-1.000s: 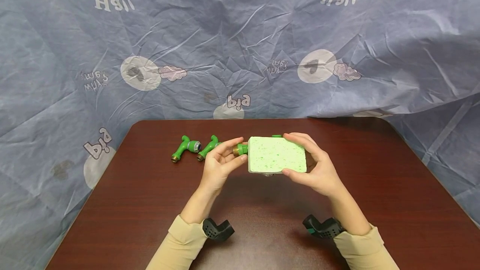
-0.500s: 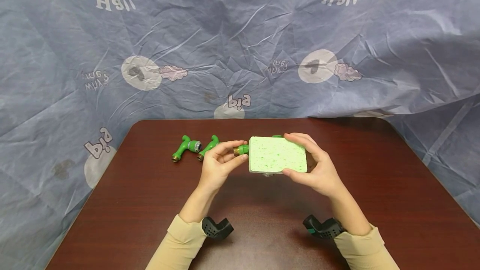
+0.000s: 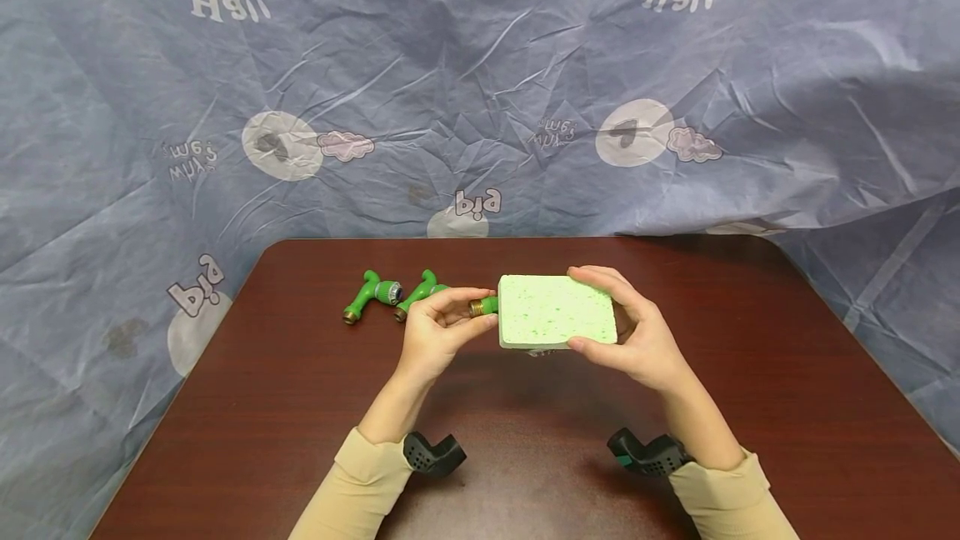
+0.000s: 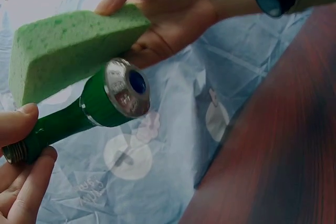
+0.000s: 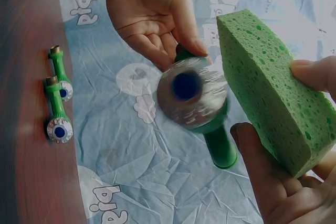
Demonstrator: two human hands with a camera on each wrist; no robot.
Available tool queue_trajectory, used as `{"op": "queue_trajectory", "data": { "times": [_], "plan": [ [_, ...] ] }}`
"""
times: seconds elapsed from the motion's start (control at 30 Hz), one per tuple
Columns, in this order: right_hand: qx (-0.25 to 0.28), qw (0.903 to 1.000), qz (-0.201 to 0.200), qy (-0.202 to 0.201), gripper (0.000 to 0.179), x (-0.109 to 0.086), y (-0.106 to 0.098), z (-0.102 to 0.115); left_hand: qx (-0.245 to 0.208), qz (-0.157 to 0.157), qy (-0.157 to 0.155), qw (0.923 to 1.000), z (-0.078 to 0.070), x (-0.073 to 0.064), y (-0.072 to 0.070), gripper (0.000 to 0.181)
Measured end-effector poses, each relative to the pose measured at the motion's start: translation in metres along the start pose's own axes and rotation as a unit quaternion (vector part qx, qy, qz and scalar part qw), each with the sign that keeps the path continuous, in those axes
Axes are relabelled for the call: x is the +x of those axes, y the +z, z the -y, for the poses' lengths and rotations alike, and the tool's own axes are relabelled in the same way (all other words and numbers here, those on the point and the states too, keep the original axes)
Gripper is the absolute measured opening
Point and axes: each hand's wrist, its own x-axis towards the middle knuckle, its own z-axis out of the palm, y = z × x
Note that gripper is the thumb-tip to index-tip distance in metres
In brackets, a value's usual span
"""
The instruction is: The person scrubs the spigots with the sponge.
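Blue printed cloth backdrop behind dark red-brown bench. Left hand: thumb and fingers pinching held faucet, green, near brass threaded end; knob has silver rim, blue centre. Right hand: thumb and fingers clamped on light-green sponge, gripping its right end. Both items raised above bench. Head view: sponge hides most of held faucet; can't tell if they touch. Two more green faucets lying on bench, left side: outer faucet, inner faucet partly behind left hand.
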Motion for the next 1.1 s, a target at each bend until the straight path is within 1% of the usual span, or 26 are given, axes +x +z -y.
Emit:
{"op": "queue_trajectory", "data": {
  "times": [0.17,0.37,0.57,0.67,0.83,1.0,1.1],
  "plan": [
    [-0.001,0.9999,0.001,-0.011,0.072,0.001,-0.001,-0.001,-0.004,-0.009,-0.003,1.0000,0.000,0.000,0.000,0.032],
    [-0.006,0.9999,0.000,-0.010,0.072,0.000,-0.002,0.002,-0.019,-0.017,-0.003,0.9997,-0.002,0.001,-0.001,0.034],
    [0.004,0.9996,-0.007,-0.026,0.073,0.000,-0.005,0.004,-0.032,-0.031,-0.015,0.9989,-0.004,0.002,-0.003,0.031],
    [0.010,0.9994,-0.009,-0.031,0.074,0.000,-0.007,0.005,-0.039,-0.032,-0.016,0.9986,-0.005,0.002,-0.003,0.030],
    [0.018,0.9988,-0.017,-0.042,0.073,0.000,-0.013,0.007,-0.049,-0.028,-0.011,0.9984,-0.005,0.002,-0.003,0.026],
    [0.019,0.9984,-0.033,-0.043,0.073,0.000,-0.018,0.010,-0.054,-0.027,0.007,0.9982,-0.004,0.002,-0.004,0.026],
    [0.018,0.9983,-0.037,-0.041,0.074,-0.001,-0.020,0.010,-0.051,-0.032,0.014,0.9981,-0.004,0.002,-0.005,0.026]
  ]
}}
